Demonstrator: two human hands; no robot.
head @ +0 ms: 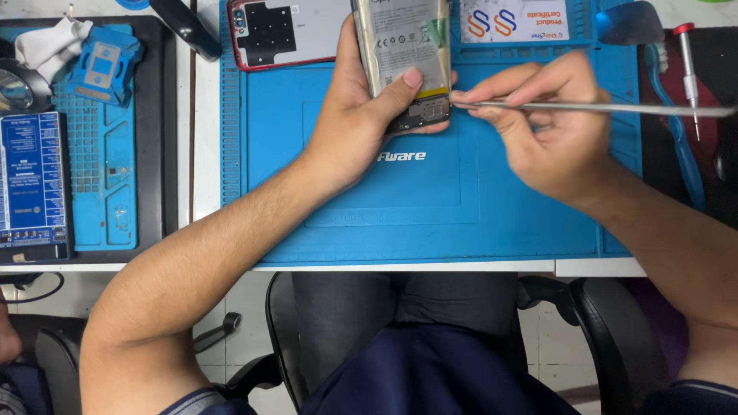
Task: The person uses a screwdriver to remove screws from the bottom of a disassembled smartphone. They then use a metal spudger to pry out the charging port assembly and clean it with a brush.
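My left hand grips an opened phone with its back cover off, the pale battery and dark lower board showing; my thumb presses on the battery's lower edge. My right hand pinches a long thin metal tool, tweezers or a pry tool. The tool's tip touches the phone's lower right corner near the board. Both hands hover above the blue work mat.
The phone's removed back cover with a red rim lies at the mat's top. A card lies top right, a screwdriver and blue brush at right. A second blue mat, a blue device and a white cloth sit left.
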